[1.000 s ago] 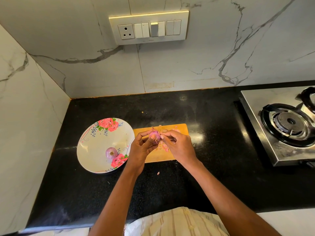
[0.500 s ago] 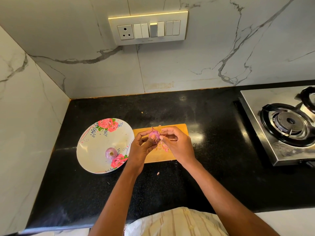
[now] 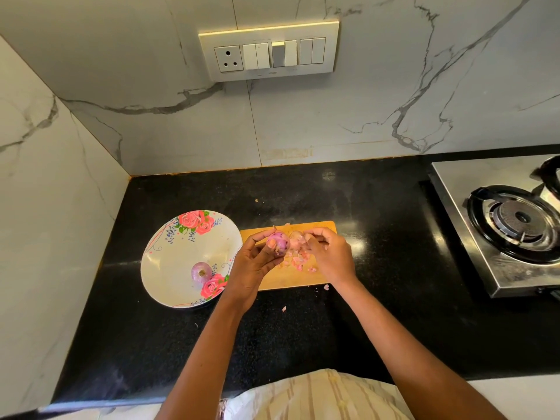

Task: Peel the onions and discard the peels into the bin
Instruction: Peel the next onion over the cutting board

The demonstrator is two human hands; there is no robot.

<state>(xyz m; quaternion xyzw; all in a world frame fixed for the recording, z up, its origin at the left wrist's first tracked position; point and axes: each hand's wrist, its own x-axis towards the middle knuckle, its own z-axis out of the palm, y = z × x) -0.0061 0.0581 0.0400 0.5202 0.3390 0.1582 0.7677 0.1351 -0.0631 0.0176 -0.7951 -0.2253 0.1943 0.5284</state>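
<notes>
Onion in hand: a small purple onion (image 3: 278,241) is held above the far end of a wooden cutting board (image 3: 291,277), part of its skin off and its surface showing pale purple.
Left hand: the left hand (image 3: 254,265) grips the onion, its fingers curled round it and the thumb pressed on the near side.
Right hand: the right hand (image 3: 330,256) sits just beside the onion, its fingers (image 3: 309,237) pinched narrow on a pale flake of skin (image 3: 295,236).
Peels: pink scraps (image 3: 298,262) lie scattered on the board beneath the hands, with a few strays (image 3: 326,287) on the black desk (image 3: 378,268) near its front edge.
Second onion: another onion (image 3: 201,271) lies in a white flowered plate (image 3: 169,256) touching the board's left edge; it looks to be already peeled, though that is hard to confirm.
Step in hand: peeling, by all appearances midway through this onion.
Next move: likely dropping the flake onto the pile, turning the onion in the left hand and catching the next loose edge.
Still to come: gathering the scraps for the bin, which is not in view.
Surroundings: a steel gas stove (image 3: 509,225) stands at the right, well apart, and a switch panel (image 3: 269,51) is set in the marble wall behind.
</notes>
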